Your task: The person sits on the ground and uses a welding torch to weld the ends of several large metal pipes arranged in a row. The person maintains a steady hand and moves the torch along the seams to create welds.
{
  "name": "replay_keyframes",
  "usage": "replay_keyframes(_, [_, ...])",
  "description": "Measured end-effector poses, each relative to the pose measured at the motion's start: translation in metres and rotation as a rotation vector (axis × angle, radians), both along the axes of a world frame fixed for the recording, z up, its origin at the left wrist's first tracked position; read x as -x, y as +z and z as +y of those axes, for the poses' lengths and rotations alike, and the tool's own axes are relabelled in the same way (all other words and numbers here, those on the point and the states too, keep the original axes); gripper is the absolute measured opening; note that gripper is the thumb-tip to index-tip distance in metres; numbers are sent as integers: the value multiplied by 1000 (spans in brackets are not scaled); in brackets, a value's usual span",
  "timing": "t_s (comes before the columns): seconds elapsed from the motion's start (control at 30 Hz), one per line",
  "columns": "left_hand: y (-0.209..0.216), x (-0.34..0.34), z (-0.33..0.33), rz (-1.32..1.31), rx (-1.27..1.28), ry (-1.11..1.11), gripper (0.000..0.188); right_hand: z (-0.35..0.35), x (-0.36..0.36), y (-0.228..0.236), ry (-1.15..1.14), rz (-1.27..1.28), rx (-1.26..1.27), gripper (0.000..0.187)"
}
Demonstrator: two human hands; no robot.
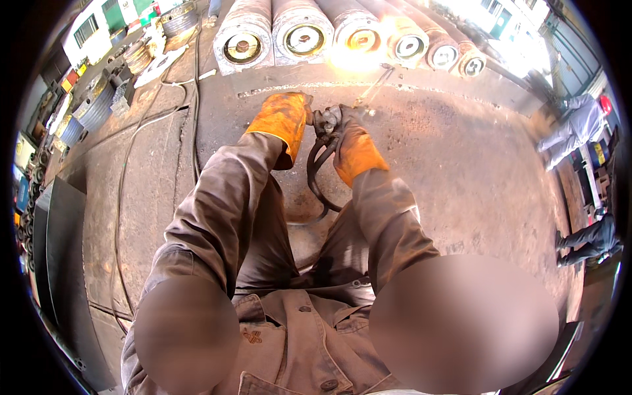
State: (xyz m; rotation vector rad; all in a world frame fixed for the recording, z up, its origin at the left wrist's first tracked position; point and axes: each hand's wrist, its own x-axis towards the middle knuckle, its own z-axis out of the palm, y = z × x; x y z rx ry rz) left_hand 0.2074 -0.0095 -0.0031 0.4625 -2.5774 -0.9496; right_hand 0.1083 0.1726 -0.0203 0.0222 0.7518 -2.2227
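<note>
Both my hands wear orange leather work gloves and are out in front of me at a gas torch [327, 121]. My left hand [282, 121] is closed at the left end of the torch body, by its valves. My right hand [359, 150] wraps round the torch from the right. Thin torch tubes [375, 85] reach forward from there to the row of cylinders. Dark hoses [312, 172] loop down from the torch between my knees. Bright flame glare [355, 54] covers the end of a middle cylinder [361, 37]. Glove leather hides most of my fingers.
More long cylinders lie side by side ahead, including a far-left one [242, 47] and a far-right one [473, 64]. Hoses [196, 112] run along the floor at left, near metal drums [95, 105]. A dark metal plate [62, 263] stands at left. Two people [579, 125] are at right.
</note>
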Motion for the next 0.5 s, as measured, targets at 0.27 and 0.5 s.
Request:
replay_keyframes(0.27, [47,13,44,13,179,-26,43,2,65,-40,3,80,-121,46])
replay_keyframes(0.5, [65,-28,32,-60,366,89,47,-18,-1,6,-1,-271,171,45])
